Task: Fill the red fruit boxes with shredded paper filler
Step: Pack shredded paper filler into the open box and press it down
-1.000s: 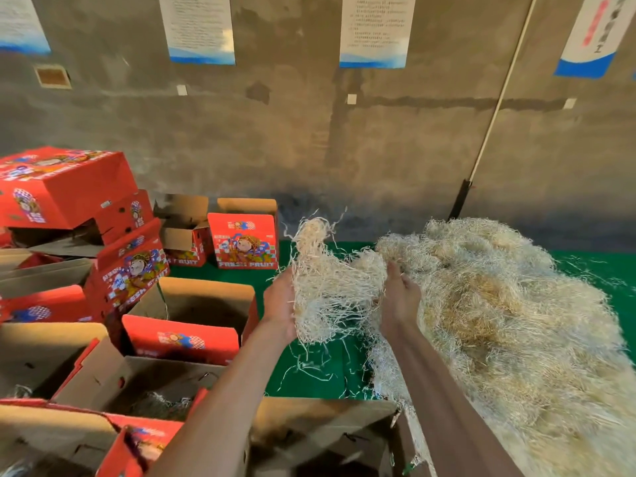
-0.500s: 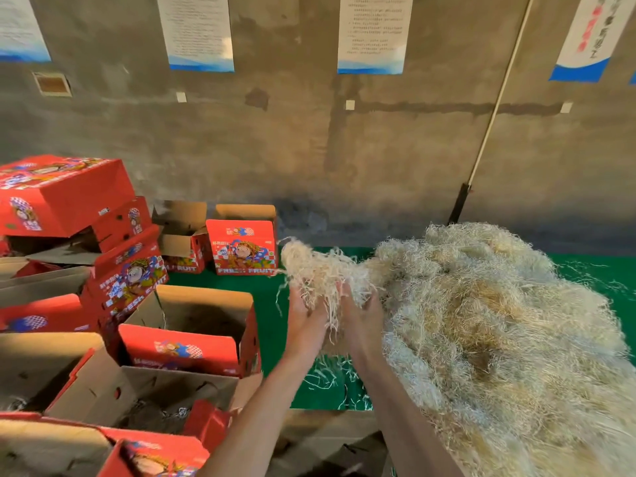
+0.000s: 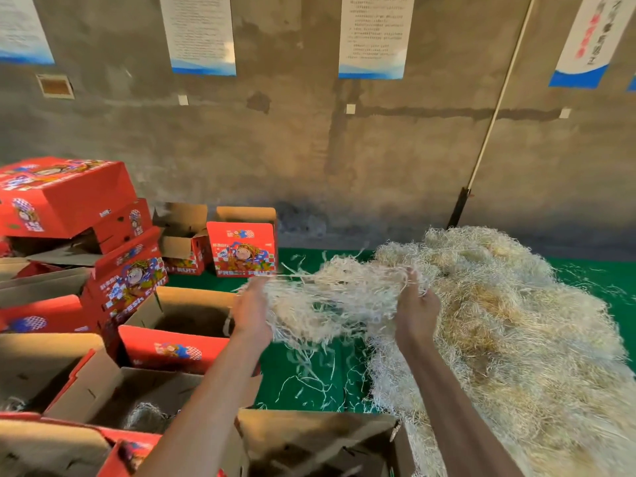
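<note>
Furthest left stood the stacked red fruit boxes (image 3: 65, 197), shut or tipped, and in front of them the open ones waiting for filler; the nearest of these to the hands was the open box (image 3: 179, 325) with its brown flaps spread, its mouth lying just left of and below the left hand (image 3: 251, 311). A second open box (image 3: 113, 397) nearer the camera already had a small tuft of shreds in its bottom. The left hand was raised above the green mat (image 3: 303, 383), fingers curled into the left end of a clump of shredded paper (image 3: 330, 297), gripping it. That clump was stretched between the two hands, its long axis running roughly level from left to right, with loose strands hanging from its underside towards the mat. The right hand (image 3: 418, 304) clutched the right end, fingers closed into the strands, right where the clump still merged with the big pile of filler (image 3: 509, 339) heaped on the right. So the handful was not yet clearly free of the pile, and the target lay to the left: judging by this, the left hand was the nearer to the box mouth, and the coming move would call for tearing the right end loose and carrying the clump leftward and down.
</note>
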